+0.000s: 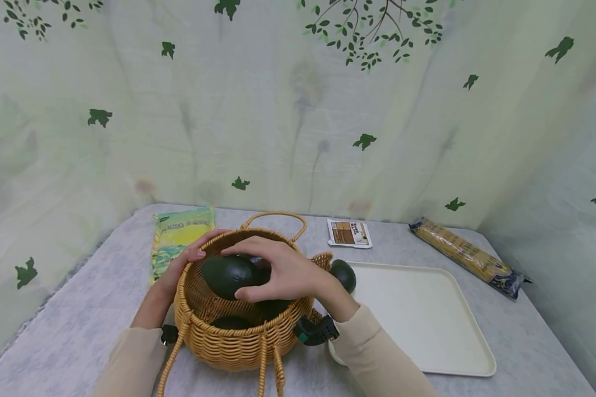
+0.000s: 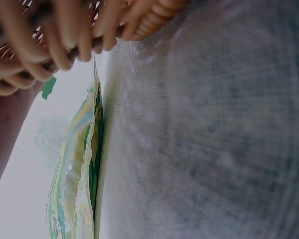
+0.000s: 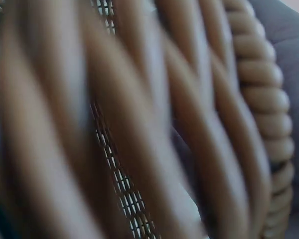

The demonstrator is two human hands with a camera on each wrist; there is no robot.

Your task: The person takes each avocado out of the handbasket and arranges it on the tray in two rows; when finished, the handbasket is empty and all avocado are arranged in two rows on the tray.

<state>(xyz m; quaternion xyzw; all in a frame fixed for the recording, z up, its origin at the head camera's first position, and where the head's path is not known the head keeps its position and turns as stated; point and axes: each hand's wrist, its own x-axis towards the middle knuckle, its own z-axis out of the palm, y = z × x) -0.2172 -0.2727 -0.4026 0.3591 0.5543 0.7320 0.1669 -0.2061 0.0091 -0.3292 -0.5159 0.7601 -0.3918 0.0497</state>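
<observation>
A round wicker basket [image 1: 228,347] stands before me with dark green avocados inside. My right hand [image 1: 290,270] reaches in over the basket's right side and grips one avocado [image 1: 224,275] between thumb and fingers, close to rim height. Below it, another avocado [image 1: 232,322] lies low in the basket, partly hidden by the front wall. My left hand [image 1: 182,266] holds the basket's left rim, fingertips over the edge. Blurred wicker weave [image 3: 199,119] fills most of the right wrist view. In the left wrist view, the basket's underside [image 2: 89,35] shows at the top.
Right of the basket lies a cream tray [image 1: 417,320], with one avocado [image 1: 344,274] by its left corner. A yellow-green bag [image 1: 179,229] lies behind my left hand. Farther back are a small white-and-brown packet [image 1: 350,234] and a long golden package [image 1: 467,256].
</observation>
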